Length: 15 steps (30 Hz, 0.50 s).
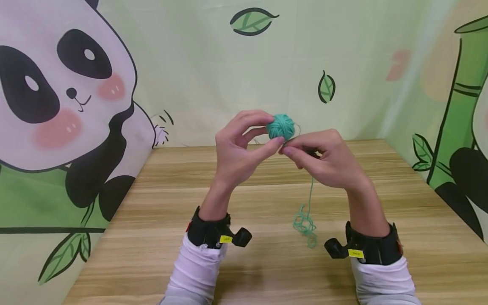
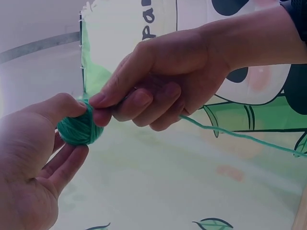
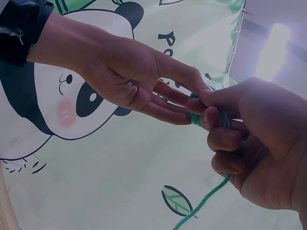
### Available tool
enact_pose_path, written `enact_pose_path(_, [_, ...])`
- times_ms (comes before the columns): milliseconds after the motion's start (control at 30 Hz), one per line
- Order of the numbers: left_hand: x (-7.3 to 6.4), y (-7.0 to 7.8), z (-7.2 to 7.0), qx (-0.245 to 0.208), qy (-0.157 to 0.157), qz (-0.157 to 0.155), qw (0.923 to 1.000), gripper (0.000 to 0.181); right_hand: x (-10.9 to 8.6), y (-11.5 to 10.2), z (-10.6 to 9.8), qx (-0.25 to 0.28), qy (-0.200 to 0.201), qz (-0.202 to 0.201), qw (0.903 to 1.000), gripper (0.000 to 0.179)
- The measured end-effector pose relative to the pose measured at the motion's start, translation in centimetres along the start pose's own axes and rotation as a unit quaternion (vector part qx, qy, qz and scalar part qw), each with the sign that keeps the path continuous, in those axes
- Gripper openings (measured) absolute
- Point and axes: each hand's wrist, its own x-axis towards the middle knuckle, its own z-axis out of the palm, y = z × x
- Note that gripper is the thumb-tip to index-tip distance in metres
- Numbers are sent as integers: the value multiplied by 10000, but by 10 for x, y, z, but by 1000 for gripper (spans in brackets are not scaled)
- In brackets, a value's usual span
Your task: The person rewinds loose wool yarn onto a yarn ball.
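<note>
A small ball of teal yarn [image 1: 281, 127] is held up above the table between the thumb and fingers of my left hand [image 1: 244, 142]. Close against its lower right side, my right hand [image 1: 324, 156] pinches the yarn strand between thumb and forefinger, the other fingers curled in. In the left wrist view the wound ball [image 2: 81, 125] shows below the right thumb tip. The strand [image 3: 204, 203] leaves the bottom of the right fist in the right wrist view. It hangs down to a loose tangle of yarn [image 1: 304, 223] on the table. Fingers hide much of the ball in the right wrist view.
The wood-grain table [image 1: 183, 203] reaches back to a cloth backdrop [image 1: 198, 63] printed with pandas, leaves and bamboo. Black wrist straps with small cameras sit on both forearms, between the hands and the white sleeves [image 1: 198, 267].
</note>
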Motion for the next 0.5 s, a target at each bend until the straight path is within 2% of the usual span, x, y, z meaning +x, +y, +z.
enact_pose_path(500, [0, -2, -1, 226, -52, -9, 9997, 35, 1, -5, -3, 353, 170, -217, 9990, 16])
